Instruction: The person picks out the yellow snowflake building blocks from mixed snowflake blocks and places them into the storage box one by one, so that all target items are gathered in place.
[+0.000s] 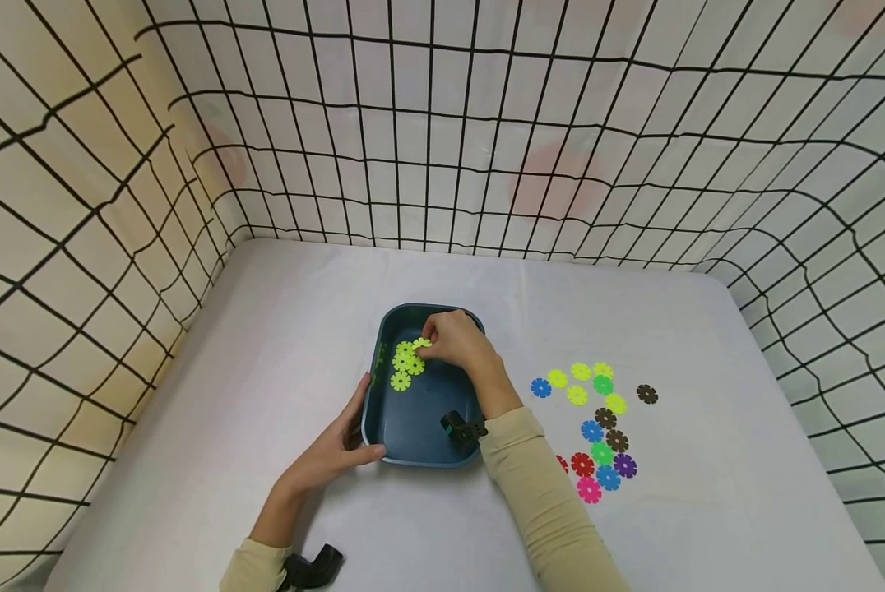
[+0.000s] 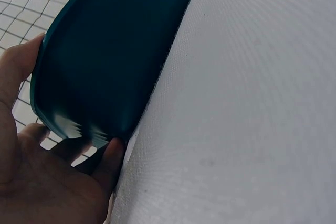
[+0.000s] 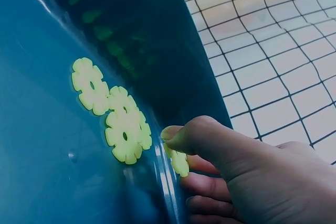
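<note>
A dark teal plastic bin (image 1: pixel 420 427) stands on the white table. My left hand (image 1: pixel 331 448) holds it at the near left corner, thumb at the front rim and fingers along the left side; the left wrist view shows the fingertips against the bin's outer wall (image 2: pixel 105 51). Inside the bin, my right hand (image 1: pixel 453 339) pinches a yellow notched disc (image 3: pixel 179 162) between thumb and fingers, near the far wall. Several like yellow discs (image 1: pixel 401 381) lie on the bin floor just left of that hand, some overlapping. In the right wrist view these discs (image 3: pixel 126 136) are close to the fingertips.
Right of the bin, loose discs in several colours lie on the table, among them blue (image 1: pixel 541 387), brown (image 1: pixel 646 394), purple (image 1: pixel 624 465) and pink (image 1: pixel 589 490). The right sleeve (image 1: pixel 553 501) partly covers a red one. Black wire mesh (image 1: pixel 428 123) borders the table's back and sides.
</note>
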`<state>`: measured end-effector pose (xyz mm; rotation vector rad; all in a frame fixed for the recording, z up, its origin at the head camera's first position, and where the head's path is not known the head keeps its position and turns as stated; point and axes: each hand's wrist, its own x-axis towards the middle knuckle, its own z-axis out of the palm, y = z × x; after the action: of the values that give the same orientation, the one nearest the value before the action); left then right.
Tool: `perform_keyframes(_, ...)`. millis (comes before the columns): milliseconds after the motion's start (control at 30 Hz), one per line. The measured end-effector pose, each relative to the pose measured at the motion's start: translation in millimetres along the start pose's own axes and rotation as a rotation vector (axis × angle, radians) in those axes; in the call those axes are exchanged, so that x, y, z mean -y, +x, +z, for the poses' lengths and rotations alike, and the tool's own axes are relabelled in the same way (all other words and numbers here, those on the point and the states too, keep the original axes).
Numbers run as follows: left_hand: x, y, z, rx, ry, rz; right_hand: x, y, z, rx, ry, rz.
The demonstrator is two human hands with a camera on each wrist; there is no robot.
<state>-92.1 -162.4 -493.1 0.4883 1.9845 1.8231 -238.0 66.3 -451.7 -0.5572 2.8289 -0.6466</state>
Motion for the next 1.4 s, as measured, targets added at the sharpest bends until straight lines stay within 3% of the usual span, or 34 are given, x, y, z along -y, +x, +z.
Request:
perform_keyframes(767, 0.6, 0.4, 0.5, 0.000, 0.003, 0.017, 0, 0.6, -1, 0.013, -0.006, 0.027)
perform_keyframes(1400, -0.2, -0.5, 0.1, 0.003, 0.014, 0.005, 19, -5.6, -16, -0.044, 0.037, -0.078)
